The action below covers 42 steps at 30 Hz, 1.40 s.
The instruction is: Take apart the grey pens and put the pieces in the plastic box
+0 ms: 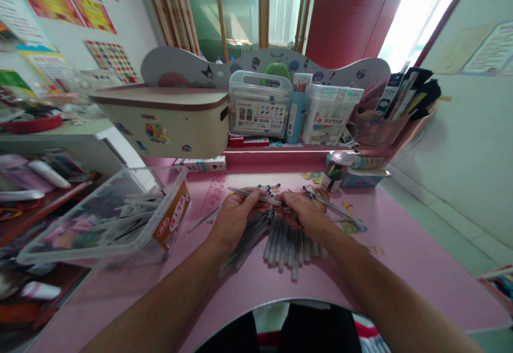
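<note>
A slim translucent pen (268,199) is held level above the desk between my two hands. My left hand (236,214) is closed around its barrel, thumb on top. At the pen's right end, the fingers of my right hand (302,213) are pinched together on it; whether they grip a cap or the tip is hidden. Below the hands, a fanned bunch of similar pens (290,248) lies with dark ends pointing away from me. More pens (246,243) lie slanted beside it, under my left hand. A loose pen (336,207) rests right of my right hand.
A clear plastic bin (140,246) with white wrappers or pens stands left on the pink desk (401,267). A jar (335,171) sits at the back right. Behind are a lidded box (172,123), marker cases (260,104) and a pen holder (377,128).
</note>
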{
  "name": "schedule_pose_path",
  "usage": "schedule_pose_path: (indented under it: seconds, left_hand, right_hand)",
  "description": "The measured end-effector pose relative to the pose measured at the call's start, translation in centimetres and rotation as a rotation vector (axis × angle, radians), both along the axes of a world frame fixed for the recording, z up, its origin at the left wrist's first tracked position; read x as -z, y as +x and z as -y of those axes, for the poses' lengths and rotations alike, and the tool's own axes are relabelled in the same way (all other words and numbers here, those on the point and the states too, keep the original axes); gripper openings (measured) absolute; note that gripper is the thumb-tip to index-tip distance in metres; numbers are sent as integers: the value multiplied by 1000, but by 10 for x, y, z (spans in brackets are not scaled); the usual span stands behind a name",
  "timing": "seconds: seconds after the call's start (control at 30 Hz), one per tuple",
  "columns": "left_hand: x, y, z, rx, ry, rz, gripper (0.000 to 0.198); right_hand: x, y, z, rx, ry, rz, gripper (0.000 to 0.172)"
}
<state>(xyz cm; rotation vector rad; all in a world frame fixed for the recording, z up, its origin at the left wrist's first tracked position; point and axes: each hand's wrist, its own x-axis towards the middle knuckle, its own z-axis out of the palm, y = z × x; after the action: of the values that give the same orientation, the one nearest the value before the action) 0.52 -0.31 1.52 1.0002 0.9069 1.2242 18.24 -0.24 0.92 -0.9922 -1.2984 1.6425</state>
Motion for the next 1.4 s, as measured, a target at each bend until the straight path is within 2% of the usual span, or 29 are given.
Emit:
schedule_pose_path:
  seconds: [0.13,0.23,0.33,0.47,0.57,0.67,0.77,0.87,0.93,1.0,1.07,1.13,1.2,1.3,1.37,1.4]
  left_hand:
    - [-1,-1,0,-32,13,-17,32]
    - [-3,-3,0,-116,33,-19,32]
    - [-4,-5,-1,-185,67,-36,32]
    - [-5,-2,2,-149,85,-92,31]
    - [-5,-1,4,-118,103,-109,29]
    - [-8,-3,0,-176,128,30,28]
    - [-13,-12,-11,-331,197,287,25]
    - [-19,-22,-20,-484,200,447,20]
    - [-22,-22,-20,-511,160,490,15]
    - [-22,-17,-13,-435,99,483,12]
    - [-20,-7,-3,-282,8,416,21]
    - [-15,4,8,-116,-85,332,31]
    - [-10,13,15,-30,-140,274,31]
    - [-5,16,17,-49,-185,270,17]
    - [-5,15,15,-89,-243,329,27]
    - [-5,14,13,-106,-283,368,29]
  right_hand:
    - [1,0,-2,15,13,55,41]
    - [2,1,-3,50,-29,-17,29]
    - [0,2,-3,27,-127,-106,21]
    - [-2,4,-2,-41,-198,-123,23]
    - [-3,3,0,-60,-179,-71,21]
    - [-3,4,0,-61,-136,-56,24]
    - [-2,6,-2,-20,-144,-72,22]
    - [0,8,-8,92,-158,-91,19]
    - [1,9,-11,191,-144,-115,20]
    - [1,9,-11,261,-105,-137,22]
    - [0,6,-9,270,-40,-123,22]
    - [-2,2,-3,232,65,-52,19]
    - [-3,-4,3,144,203,60,16]
    - [-2,-9,10,-40,300,122,11]
    - [0,-8,10,-73,283,76,13]
    - [1,-7,9,-45,280,49,17]
